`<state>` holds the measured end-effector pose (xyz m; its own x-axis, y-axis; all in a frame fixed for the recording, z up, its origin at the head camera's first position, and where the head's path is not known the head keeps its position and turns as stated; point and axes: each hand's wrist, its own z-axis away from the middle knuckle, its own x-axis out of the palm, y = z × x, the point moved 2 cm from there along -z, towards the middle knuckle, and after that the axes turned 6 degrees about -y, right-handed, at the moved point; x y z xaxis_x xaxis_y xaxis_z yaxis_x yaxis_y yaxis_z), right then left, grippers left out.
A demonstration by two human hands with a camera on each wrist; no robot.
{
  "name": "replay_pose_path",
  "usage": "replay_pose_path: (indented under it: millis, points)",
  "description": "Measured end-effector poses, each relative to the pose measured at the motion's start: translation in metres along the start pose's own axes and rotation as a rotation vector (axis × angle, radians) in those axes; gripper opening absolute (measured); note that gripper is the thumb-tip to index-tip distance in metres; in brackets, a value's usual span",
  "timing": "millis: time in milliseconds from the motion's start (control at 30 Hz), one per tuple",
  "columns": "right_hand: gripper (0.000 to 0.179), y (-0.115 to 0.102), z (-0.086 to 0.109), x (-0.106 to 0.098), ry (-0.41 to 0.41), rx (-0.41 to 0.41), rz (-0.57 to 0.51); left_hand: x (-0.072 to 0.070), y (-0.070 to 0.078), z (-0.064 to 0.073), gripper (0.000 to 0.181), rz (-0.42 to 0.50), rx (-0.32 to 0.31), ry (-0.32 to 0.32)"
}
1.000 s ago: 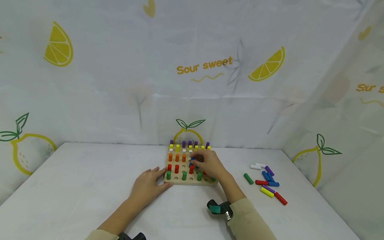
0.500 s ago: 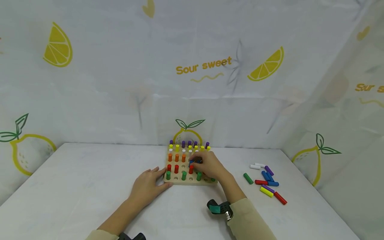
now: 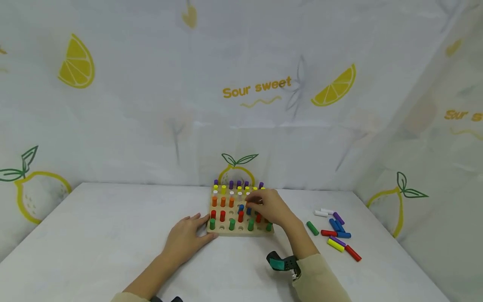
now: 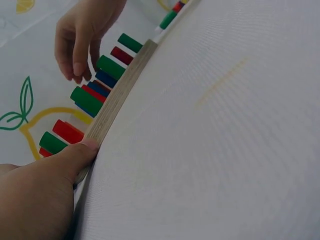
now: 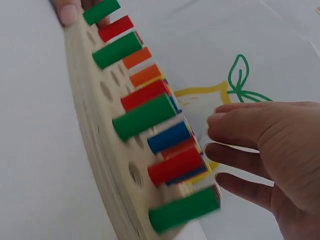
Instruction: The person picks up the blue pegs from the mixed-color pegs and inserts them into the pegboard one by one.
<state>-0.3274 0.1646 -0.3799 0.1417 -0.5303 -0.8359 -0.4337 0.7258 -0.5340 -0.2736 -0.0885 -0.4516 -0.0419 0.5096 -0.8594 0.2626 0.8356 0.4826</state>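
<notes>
A wooden pegboard carries rows of green, red, blue, orange, white, yellow and purple pegs in the head view. At its left front corner, my left hand holds the board between thumb and fingers; the thumb lies on the edge in the left wrist view. Above the right part of the board hovers my right hand, fingers apart from each other in the right wrist view, nothing visible between them. Just left of those fingertips a blue peg stands in the board. The right hand hides some pegs behind it.
Loose pegs lie right of the board: a green peg, white pegs, a red peg, a yellow peg, and several blue, purple and red ones. A patterned cloth hangs behind the white table.
My right hand has let go of the blue peg, which went from tilted in the fingers to standing in the board. The hand has shifted slightly right. My left hand stays at the corner.
</notes>
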Motion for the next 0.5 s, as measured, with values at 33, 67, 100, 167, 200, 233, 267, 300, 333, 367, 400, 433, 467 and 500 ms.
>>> replay_pose_path:
  millis: [33,67,100,167,200,233,267,300,333,367,400,433,467,500]
  points:
    - [0.012,0.002,0.004,-0.003,0.016,-0.006,-0.001,0.001,0.000,0.000,0.062,-0.001,-0.001,-0.002]
    - [0.012,0.005,0.007,-0.005,0.027,-0.013,0.003,0.001,0.001,0.001,0.062,-0.004,-0.001,-0.003]
    - [0.012,0.007,0.011,-0.007,0.032,-0.019,0.005,0.002,0.001,0.001,0.062,-0.008,0.000,-0.004]
    - [0.010,0.011,0.020,-0.013,0.036,-0.021,0.042,0.001,0.002,0.001,0.062,-0.016,0.001,0.001]
    - [0.010,0.013,0.024,-0.016,0.032,-0.020,0.067,0.001,0.002,0.001,0.062,-0.017,-0.001,0.003]
    - [0.010,0.014,0.028,-0.019,0.026,-0.015,0.096,0.000,0.002,0.001,0.062,-0.023,-0.004,0.003]
    - [0.010,0.016,0.033,-0.023,0.020,-0.013,0.127,0.000,0.002,0.001,0.062,-0.024,-0.006,0.002]
    - [0.011,0.017,0.038,-0.027,0.017,-0.009,0.154,0.000,0.002,0.001,0.062,-0.025,-0.008,-0.002]
    - [0.012,0.019,0.043,-0.031,0.018,-0.009,0.181,0.000,0.002,0.001,0.062,-0.026,-0.009,-0.003]
    - [0.013,0.020,0.048,-0.035,0.019,-0.011,0.200,-0.001,0.002,0.001,0.062,-0.026,-0.010,-0.005]
    - [0.014,0.022,0.053,-0.040,0.024,-0.014,0.212,-0.001,0.002,0.001,0.062,-0.025,-0.010,-0.007]
    - [0.015,0.024,0.058,-0.045,0.029,-0.016,0.221,-0.001,0.002,0.001,0.062,-0.025,-0.010,-0.008]
    - [0.016,0.027,0.064,-0.050,0.033,-0.021,0.228,-0.001,0.002,0.001,0.062,-0.022,-0.008,-0.008]
    - [0.016,0.030,0.070,-0.055,0.039,-0.028,0.233,-0.001,0.002,0.001,0.062,-0.024,-0.007,-0.009]
